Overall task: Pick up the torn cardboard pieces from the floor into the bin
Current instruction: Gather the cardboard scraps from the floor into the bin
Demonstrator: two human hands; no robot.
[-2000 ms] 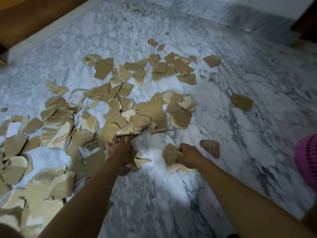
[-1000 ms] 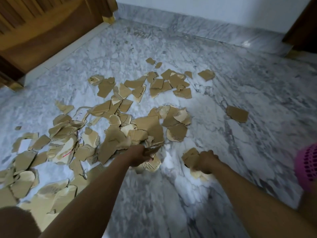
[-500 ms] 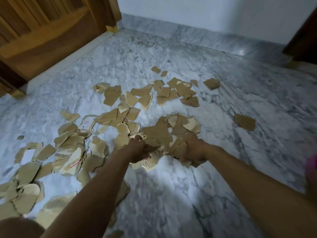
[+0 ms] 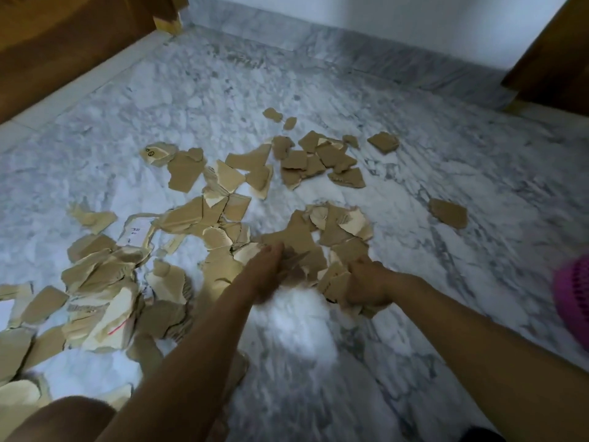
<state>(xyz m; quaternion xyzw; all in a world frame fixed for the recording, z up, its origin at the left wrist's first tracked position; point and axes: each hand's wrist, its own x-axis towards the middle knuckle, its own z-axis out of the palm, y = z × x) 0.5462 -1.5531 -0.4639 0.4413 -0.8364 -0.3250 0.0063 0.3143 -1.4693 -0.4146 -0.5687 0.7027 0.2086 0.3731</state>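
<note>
Torn cardboard pieces [image 4: 204, 215] are strewn across the frame's centre and left, a bunch is clenched in the right hand [image 4: 366, 283], the blurred left hand's [image 4: 266, 271] grip cannot be told, and overfilled fists could spill before the pink bin [image 4: 573, 301] at right edge.

Head view, steeply down over floor [image 4: 414, 282]

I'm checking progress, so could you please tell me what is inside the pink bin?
Only a sliver of the pink bin shows at the right edge; its perforated outer wall is visible, but its interior is out of frame, so any contents cannot be seen.
</note>
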